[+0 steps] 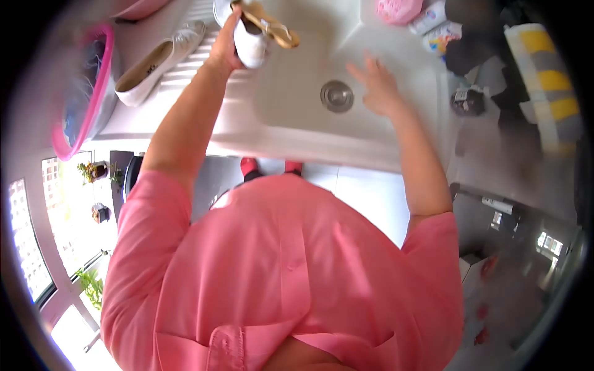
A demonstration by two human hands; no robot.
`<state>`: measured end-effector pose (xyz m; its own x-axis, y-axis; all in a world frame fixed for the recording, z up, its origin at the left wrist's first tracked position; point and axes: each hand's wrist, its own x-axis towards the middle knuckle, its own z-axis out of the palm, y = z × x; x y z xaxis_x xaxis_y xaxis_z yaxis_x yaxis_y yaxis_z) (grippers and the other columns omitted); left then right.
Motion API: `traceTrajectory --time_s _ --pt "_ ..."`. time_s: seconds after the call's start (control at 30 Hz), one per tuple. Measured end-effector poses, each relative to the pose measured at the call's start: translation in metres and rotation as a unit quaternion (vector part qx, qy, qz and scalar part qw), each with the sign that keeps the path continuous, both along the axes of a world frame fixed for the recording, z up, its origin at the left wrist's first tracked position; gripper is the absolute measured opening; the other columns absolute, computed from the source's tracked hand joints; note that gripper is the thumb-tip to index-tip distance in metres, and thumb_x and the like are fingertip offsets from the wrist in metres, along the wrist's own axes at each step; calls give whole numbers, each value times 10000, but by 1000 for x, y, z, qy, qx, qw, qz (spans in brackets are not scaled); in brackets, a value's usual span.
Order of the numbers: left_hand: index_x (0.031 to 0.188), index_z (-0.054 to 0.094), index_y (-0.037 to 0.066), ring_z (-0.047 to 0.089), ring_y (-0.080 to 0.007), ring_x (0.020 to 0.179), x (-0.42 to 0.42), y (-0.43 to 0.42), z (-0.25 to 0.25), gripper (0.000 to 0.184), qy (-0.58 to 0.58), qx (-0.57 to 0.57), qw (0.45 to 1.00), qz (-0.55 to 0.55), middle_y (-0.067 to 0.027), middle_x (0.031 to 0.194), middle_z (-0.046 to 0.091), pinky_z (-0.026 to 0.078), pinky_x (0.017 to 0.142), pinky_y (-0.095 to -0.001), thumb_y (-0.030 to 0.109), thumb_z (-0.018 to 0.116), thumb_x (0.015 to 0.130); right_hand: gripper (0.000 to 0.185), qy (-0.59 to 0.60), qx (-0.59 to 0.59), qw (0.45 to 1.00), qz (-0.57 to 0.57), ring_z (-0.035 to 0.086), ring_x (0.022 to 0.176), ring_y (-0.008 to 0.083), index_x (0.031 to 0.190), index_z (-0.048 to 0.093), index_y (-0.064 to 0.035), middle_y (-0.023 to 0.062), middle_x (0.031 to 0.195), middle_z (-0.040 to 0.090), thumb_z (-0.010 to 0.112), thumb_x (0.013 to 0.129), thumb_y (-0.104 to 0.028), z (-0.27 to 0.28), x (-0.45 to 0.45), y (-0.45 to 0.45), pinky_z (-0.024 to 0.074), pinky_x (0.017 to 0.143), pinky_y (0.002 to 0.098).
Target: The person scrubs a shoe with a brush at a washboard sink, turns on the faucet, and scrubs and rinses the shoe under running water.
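At the top of the head view my left hand (226, 52) is closed around a white canvas shoe (251, 51), above the ribbed drainboard beside the sink basin. Across the shoe's opening lies a tan, wooden-looking handle (279, 32) with a rounded end; its other end is hidden. My right hand (378, 86) hovers over the sink basin (297, 74), slightly blurred, fingers spread and nothing in them. Just left of it is the metal drain (337, 96). A second white shoe (158, 65) rests on the drainboard (192, 80), left of my left hand.
A pink-rimmed tub (108, 74) with dark bluish contents stands at far left. Along the right side are a pink container (399, 9), white packets (440, 37), a dark round item (467, 102) and a yellow-grey striped cloth (550, 80). The sink's front edge runs before my body.
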<state>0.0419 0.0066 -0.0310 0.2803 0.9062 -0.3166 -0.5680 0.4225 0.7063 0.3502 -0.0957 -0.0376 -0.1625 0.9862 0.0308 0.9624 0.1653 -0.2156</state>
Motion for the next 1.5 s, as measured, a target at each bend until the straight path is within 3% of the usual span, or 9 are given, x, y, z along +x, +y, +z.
traceTrajectory --time_s 0.1,0.17,0.4,0.47,0.63,0.77,1.1,1.47,1.5 --pt "1280 443 130 548 -264 1081 -2 7 -4 558 -41 8 999 -10 -78 1189 563 438 922 -440 493 533 866 610 -243 81 961 103 499 1156 321 1306 431 -97 190 1270 499 620 728 -67 1 -3 -5 438 906 365" --pt "1288 434 133 549 -263 1079 -3 7 -6 587 -24 14 1000 0 -76 1197 557 437 920 -448 516 537 855 760 93 -248 961 79 334 1310 308 1434 202 -103 166 1454 274 625 804 -137 57 -25 -5 350 1022 388" --pt "1310 397 116 554 -252 1044 -3 -3 4 589 -40 -15 999 -13 -89 1170 539 476 825 -416 509 492 882 742 462 -281 812 221 260 1348 301 1450 133 -78 151 1467 252 438 915 -491 107 -36 -39 215 1085 424" --pt "1308 403 121 557 -249 1039 -4 -1 -1 593 -40 3 999 -1 -84 1156 547 478 825 -418 519 494 878 821 704 -318 624 119 240 1357 288 1442 120 -31 183 1465 234 298 899 -621 107 -35 -26 183 1096 419" --pt "1276 441 148 546 -264 1089 -9 1 -11 577 -118 1 993 -25 -69 1192 556 432 934 -458 528 538 853 803 704 -226 668 81 220 1365 284 1440 104 -17 182 1475 210 285 914 -596 77 -31 39 161 1103 410" --pt "1238 471 152 572 -264 1032 -18 0 -26 543 -187 -4 982 -37 -71 1128 584 450 911 -447 525 545 850 739 284 22 957 -57 258 1337 327 1393 153 69 259 1441 214 501 863 -312 66 -52 136 232 1088 392" --pt "1202 491 146 579 -267 994 -22 -3 -18 498 -228 -22 972 -51 -85 1091 588 466 887 -451 494 564 852 590 -23 142 986 -87 336 1239 390 1242 338 121 291 1293 363 530 793 -210 66 -34 228 258 1067 426" --pt "1192 505 149 582 -262 989 -22 5 -27 490 -272 -49 959 -60 -74 1086 590 472 882 -453 499 558 853 355 13 183 983 -20 528 1001 405 1123 513 -3 224 1056 577 534 786 -113 49 -42 204 396 937 445" --pt "1192 505 149 582 -262 989 -21 4 -27 490 -272 -50 959 -63 -74 1086 590 472 882 -453 499 558 853 279 200 144 966 -75 560 925 369 1062 549 -20 182 959 602 533 797 -103 33 -48 198 443 851 427"
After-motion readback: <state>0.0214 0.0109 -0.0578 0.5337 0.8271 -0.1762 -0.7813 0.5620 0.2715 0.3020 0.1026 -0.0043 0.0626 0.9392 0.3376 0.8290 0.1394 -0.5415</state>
